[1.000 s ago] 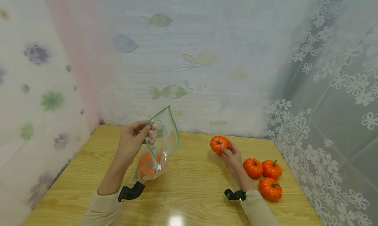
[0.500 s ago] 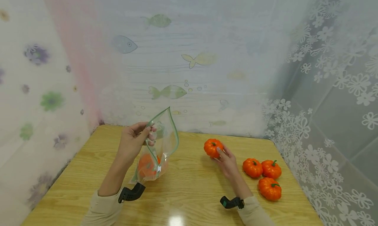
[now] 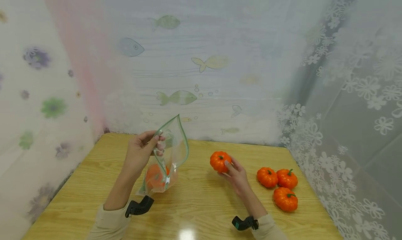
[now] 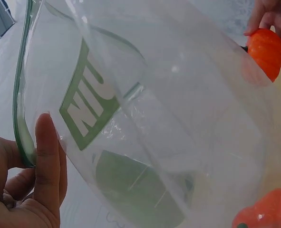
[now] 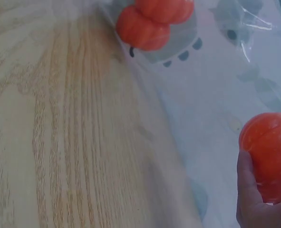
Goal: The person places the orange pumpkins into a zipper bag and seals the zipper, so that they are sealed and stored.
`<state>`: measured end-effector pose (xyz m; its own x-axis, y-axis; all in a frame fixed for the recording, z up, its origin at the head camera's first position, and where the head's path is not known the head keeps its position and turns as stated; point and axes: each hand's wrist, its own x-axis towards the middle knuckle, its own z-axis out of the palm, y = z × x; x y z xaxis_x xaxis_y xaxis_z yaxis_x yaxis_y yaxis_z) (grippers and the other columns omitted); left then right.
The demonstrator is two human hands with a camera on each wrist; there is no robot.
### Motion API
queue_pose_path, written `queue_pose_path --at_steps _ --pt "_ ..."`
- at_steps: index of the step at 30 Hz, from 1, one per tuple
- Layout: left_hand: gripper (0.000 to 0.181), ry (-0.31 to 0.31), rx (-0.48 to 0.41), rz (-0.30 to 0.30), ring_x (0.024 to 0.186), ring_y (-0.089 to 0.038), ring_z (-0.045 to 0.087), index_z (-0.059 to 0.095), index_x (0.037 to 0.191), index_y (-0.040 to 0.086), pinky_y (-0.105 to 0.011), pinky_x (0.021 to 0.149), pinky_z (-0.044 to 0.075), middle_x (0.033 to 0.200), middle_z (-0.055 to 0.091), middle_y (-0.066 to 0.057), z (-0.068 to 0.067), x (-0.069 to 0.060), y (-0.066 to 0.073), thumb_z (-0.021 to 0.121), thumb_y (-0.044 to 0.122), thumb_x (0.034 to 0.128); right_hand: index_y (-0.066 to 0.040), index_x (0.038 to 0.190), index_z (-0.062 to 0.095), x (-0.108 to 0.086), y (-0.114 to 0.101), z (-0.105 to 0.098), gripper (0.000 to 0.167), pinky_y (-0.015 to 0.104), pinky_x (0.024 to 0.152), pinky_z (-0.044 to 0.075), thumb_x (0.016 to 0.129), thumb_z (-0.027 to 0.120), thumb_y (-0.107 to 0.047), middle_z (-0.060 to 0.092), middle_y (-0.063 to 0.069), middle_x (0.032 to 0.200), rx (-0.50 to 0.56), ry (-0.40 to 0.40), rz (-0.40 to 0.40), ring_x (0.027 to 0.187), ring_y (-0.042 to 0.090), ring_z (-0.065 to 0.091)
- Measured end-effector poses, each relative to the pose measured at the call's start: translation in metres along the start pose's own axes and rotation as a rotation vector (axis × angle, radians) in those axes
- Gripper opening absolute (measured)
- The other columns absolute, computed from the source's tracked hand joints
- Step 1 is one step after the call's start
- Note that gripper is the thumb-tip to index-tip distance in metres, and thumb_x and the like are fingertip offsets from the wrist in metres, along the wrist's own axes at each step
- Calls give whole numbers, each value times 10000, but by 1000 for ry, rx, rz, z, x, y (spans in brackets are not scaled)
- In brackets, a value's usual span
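My left hand (image 3: 142, 149) pinches the green-edged rim of a clear zip bag (image 3: 177, 145), whose mouth gapes toward the right. Inside the bag, low down, sits orange pumpkin shape (image 3: 155, 175); the right wrist view shows two small pumpkins (image 5: 142, 29) in there. Green lettering marks the bag (image 4: 90, 95) in the left wrist view. My right hand (image 3: 238, 177) grips another small orange pumpkin (image 3: 218, 161) with a green stem, held above the table to the right of the bag, apart from it. In the right wrist view the thumb (image 5: 246, 178) presses against this pumpkin's side.
Several things stand about: three more small pumpkins, one at the left (image 3: 267, 177), one behind (image 3: 287, 179) and one in front (image 3: 285, 199), lie together at the table's right. The wooden table (image 3: 201, 212) meets a fish-patterned wall covering (image 3: 207, 104) at its back edge.
My right hand has carried its pumpkin leftward and slightly nearer, toward the bag. The left hand and the bag have stayed almost still.
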<state>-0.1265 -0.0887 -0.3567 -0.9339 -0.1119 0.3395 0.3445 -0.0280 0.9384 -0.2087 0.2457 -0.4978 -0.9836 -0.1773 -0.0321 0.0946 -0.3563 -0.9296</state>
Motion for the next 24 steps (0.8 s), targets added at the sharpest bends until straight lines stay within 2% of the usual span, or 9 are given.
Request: queue_pose_path --at_steps 6,9,17,24 --pt "320 -11 -11 13 714 -77 657 587 1256 -160 -244 626 616 964 716 37 -8 5 -6 532 93 1069 -25 1549 379 -4 -4 12 571 379 868 621 1042 604 -157 534 87 1407 11 -53 12 1038 186 700" --pt "326 -21 -12 19 716 -81 658 593 1243 -163 -251 628 618 967 710 28 -10 7 -9 536 107 1069 -4 1558 349 -7 -9 21 583 387 880 618 1048 589 -150 547 71 1393 -13 -96 -5 1059 185 695" --pt "323 -21 -14 26 716 -87 662 603 1232 -159 -256 628 619 968 705 18 -11 8 -12 539 113 1068 -16 1575 313 -21 -28 43 574 405 922 603 1059 547 -115 538 45 1409 13 -200 10 1135 187 665" --pt "321 -11 -17 20 713 -88 662 606 1230 -159 -258 626 620 966 709 10 -10 9 -12 542 111 1067 -3 1589 260 -26 -41 54 606 407 951 591 1072 538 -153 563 -12 1385 3 -295 -18 1179 180 644"
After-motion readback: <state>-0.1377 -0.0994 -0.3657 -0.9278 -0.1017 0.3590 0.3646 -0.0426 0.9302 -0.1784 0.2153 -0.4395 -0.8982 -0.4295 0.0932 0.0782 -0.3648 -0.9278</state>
